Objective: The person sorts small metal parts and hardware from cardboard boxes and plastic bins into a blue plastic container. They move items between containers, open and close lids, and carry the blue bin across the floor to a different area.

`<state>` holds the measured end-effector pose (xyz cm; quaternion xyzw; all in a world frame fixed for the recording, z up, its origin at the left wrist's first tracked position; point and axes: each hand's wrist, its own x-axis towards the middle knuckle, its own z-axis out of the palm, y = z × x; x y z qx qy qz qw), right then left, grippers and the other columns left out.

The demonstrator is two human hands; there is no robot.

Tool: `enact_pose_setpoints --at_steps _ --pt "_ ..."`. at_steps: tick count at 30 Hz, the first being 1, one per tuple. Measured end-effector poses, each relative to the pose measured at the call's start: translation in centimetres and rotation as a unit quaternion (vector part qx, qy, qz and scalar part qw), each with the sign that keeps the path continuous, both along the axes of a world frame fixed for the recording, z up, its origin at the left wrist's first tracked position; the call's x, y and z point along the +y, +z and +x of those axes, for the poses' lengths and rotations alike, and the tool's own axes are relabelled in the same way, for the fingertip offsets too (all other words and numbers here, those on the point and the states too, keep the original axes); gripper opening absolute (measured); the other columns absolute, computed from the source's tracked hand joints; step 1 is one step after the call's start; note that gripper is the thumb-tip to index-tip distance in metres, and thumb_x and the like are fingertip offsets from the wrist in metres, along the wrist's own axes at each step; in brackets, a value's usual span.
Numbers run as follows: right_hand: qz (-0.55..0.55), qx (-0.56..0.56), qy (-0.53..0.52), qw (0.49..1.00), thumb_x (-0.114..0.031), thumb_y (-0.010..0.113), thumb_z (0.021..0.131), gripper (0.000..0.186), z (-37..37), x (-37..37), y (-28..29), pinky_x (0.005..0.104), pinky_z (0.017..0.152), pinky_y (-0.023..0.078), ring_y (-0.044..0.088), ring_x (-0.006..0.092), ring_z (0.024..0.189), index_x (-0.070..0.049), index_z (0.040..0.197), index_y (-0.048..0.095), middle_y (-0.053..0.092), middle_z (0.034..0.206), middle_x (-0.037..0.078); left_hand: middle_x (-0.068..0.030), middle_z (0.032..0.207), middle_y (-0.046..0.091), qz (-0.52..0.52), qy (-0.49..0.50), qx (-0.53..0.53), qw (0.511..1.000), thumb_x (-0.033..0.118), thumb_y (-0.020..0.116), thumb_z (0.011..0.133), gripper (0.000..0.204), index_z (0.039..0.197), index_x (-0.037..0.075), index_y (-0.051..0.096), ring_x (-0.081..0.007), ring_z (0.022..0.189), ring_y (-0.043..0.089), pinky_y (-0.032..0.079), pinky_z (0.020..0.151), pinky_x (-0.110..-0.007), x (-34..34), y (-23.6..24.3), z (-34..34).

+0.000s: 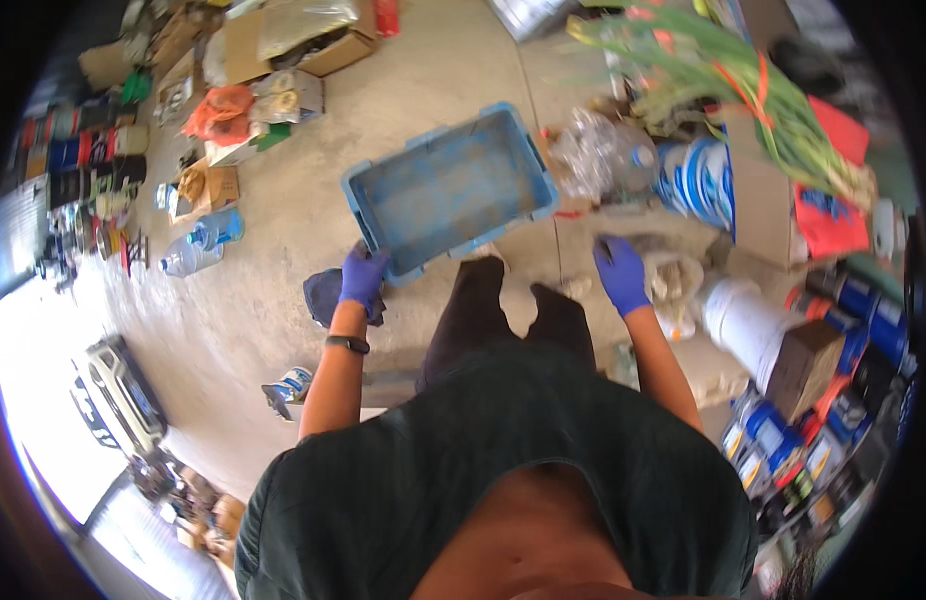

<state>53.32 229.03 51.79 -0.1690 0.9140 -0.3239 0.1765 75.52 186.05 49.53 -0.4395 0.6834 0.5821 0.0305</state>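
A shallow blue plastic crate (438, 150), dusty inside and set at a slant, lies in front of my legs. My left hand (363, 276), in a purple glove, is closed at the crate's near left corner, its thumb side against the rim. Under that hand a dark blue cloth (323, 297) lies bunched up. My right hand (621, 275), gloved the same, hangs apart from the crate, to the right of my knees. Its fingers are loosely bent and a little apart, with dark fingertips and nothing visible in them.
Large water bottles (193, 250) and open cardboard boxes (333, 45) lie on the left. On the right are a clear plastic bag (588, 150), a bundle of long green stalks (753, 110), a cardboard box (768, 205) and a white bucket (743, 325). Paint-like cans crowd the right edge.
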Motion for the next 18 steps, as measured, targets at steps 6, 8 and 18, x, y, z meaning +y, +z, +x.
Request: enact_pose_setpoints --at_steps 6,8,18 --pt "0.175 -0.06 0.064 0.981 -0.027 0.058 0.089 0.025 -0.9 5.3 -4.8 0.0444 0.079 0.05 0.063 0.0382 0.087 -0.004 0.092 0.066 0.067 0.09 0.02 -0.0144 0.092 0.07 -0.021 0.147 -0.039 0.988 0.012 0.072 0.082 0.036 0.11 -0.007 0.06 -0.0183 0.078 0.067 0.053 0.07 -0.03 -2.8 0.0 5.3" --pt "0.195 -0.183 0.047 0.962 -0.028 0.057 0.089 0.027 -0.8 5.4 -4.6 0.0409 0.073 0.052 0.066 0.0327 0.076 -0.002 0.09 0.065 0.067 0.079 0.018 -0.013 0.089 0.07 -0.018 0.197 -0.053 0.979 0.012 0.071 0.082 0.033 0.107 -0.007 0.06 -0.0174 0.074 0.066 0.053 0.067 -0.03 -3.8 1.0 8.0" --pt "0.156 -0.429 -0.128 0.88 -0.024 0.054 0.089 0.023 -4.3 4.8 -5.2 0.0319 0.049 0.047 0.064 0.0182 0.057 -0.005 0.096 0.065 0.068 0.073 0.01 -0.0122 0.087 0.07 -0.042 0.398 -0.063 0.914 0.01 0.07 0.08 0.024 0.097 -0.005 0.065 -0.0201 0.074 0.067 0.054 0.066 -0.034 -4.2 -1.4 15.8"
